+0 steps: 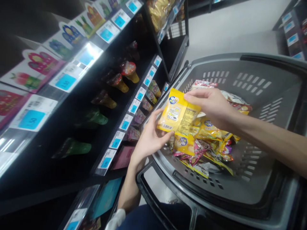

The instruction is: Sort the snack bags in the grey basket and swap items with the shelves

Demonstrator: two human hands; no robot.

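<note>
The right forearm comes in from the right edge and reaches across the basket (284, 91), sloping up toward its far left side, bare as far as it shows. At its end the right hand (211, 103) is turned with its back up, thumb and fingers pinching the upper right corner of a yellow packet (176, 110). The left forearm rises steeply from the bottom, a pale sleeve (116, 220) near the lower edge of the view, and the wrist bends toward the basket. The left hand (151, 135) grips the same packet from the left: its thumb lies along the lower edge, while the fingers curl up along the left side, their tips partly hidden. Held between both hands, the packet hangs tilted over the left part of the basket, its printed face and barcode turned up to the camera. Beneath it, inside the basket, lie more yellow bags (208, 129) and a pink bag (199, 150), heaped together. A black handle (146, 195) slants just right of the left forearm. Beyond the left hand runs a dark shelf with price tags (32, 118) and cone-shaped cups (130, 72).
</note>
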